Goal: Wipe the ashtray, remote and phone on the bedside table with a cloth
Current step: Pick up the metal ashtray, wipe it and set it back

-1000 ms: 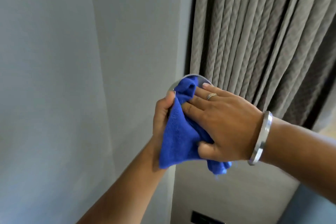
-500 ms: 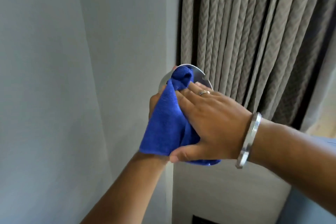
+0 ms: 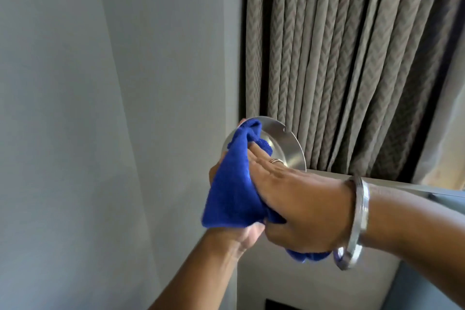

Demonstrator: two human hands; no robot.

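Note:
A round silver metal ashtray (image 3: 286, 143) is held up in the air in front of me, tilted so its inside faces me, a notch showing on its rim. My left hand (image 3: 241, 234) grips it from below and behind, mostly hidden under a blue cloth (image 3: 231, 194). My right hand (image 3: 294, 199), with a ring and a steel bangle, presses the cloth into the ashtray's bowl with flat fingers. The remote, the phone and the bedside table are out of view.
A grey wall (image 3: 100, 108) fills the left half. Pleated grey-brown curtains (image 3: 352, 58) hang at the right behind the ashtray. Below them runs a pale ledge (image 3: 392, 184), with a dark rectangle (image 3: 276, 306) at the bottom edge.
My view has tilted and the hands sit lower and further right. My right hand has slid down the ashtray with the cloth, so more of the metal rim shows at the upper right.

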